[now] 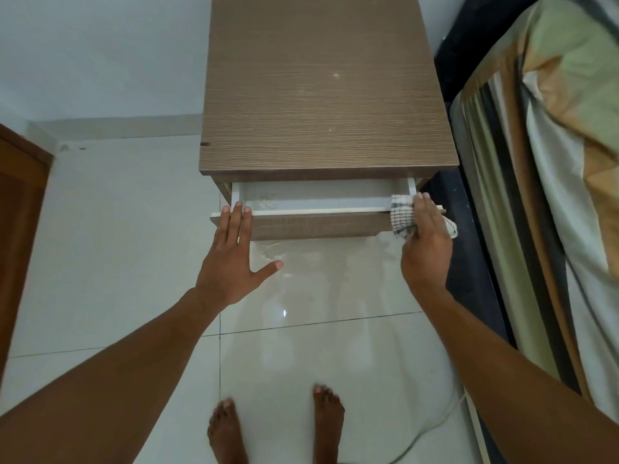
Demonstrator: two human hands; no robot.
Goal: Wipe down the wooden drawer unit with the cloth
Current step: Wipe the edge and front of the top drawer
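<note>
The wooden drawer unit [321, 95] is standing directly ahead of both hands, with its top drawer [318, 226] sitting slightly open. The drawer's front edge is running crosswise from one hand to the other. The left hand [231, 259] is lying flat, fingers straight, steadying the left end and holding nothing. The right hand [427, 242] is pressing the checked cloth [402, 217] onto the right end with straight fingers; its thumb is hidden. The unwiped stretch of edge probably lies leftward from the cloth, towards the left hand.

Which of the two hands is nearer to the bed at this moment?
Right. The right hand presses the cloth on the right end of the drawer front, beside the bed. The left hand rests on the left end, farther from the bed.
</note>
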